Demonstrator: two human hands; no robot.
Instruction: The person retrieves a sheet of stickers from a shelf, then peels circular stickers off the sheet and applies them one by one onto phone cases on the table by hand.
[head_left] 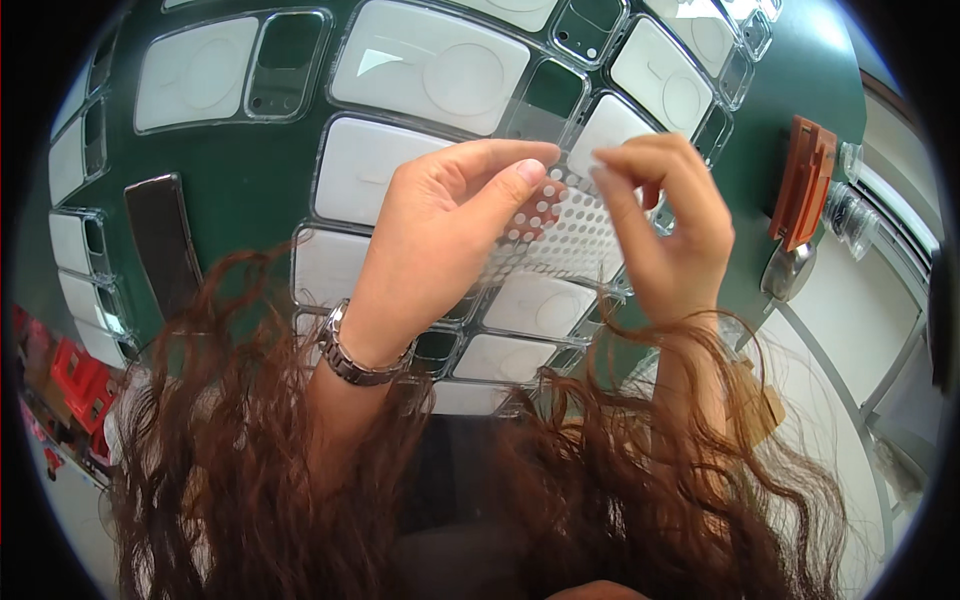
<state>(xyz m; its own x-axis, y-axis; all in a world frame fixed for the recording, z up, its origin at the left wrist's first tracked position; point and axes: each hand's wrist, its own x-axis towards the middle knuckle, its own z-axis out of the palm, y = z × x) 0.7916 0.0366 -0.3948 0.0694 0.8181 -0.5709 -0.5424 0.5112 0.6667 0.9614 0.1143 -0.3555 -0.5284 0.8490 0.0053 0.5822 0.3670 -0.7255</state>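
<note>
My left hand, with a metal-band watch on its wrist, pinches a see-through sheet of white round dots between thumb and forefinger. The sheet is held above the phone cases, which show through it. At its upper right edge is my right hand, fingers curled and thumb toward the forefinger, slightly blurred. Whatever sits between those fingertips is too small to make out. Under and around both hands lie clear phone cases with white inserts, such as one phone case with a ring outline.
A dark flat strip-like object lies on the green table at left. More phone cases fill the far and left sides. An orange-brown holder stands at the right edge. Red crates are at lower left. Long hair hangs across my forearms.
</note>
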